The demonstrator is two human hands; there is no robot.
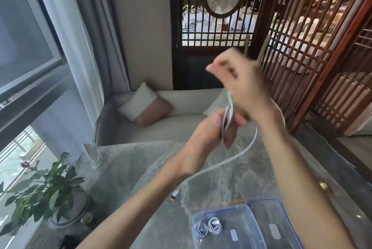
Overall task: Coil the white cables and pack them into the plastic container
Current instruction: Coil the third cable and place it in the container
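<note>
Raised above the table, my left hand (219,128) grips several loops of a white cable (227,115). My right hand (239,85), blurred with motion, is just above it and pinches the same cable where it rises from the loops. The cable's free length (237,154) sweeps down and left to a plug end (174,195) lying on the table. A clear plastic container (244,210) with a blue rim sits at the near edge. Two coiled white cables (208,226) lie inside it at the left.
A second clear tray or lid (279,204) lies right of the container. The grey marble table (124,168) holds a glass vase (94,156) at its far left. A potted plant (46,188) stands left. A sofa and wooden lattice screens are behind.
</note>
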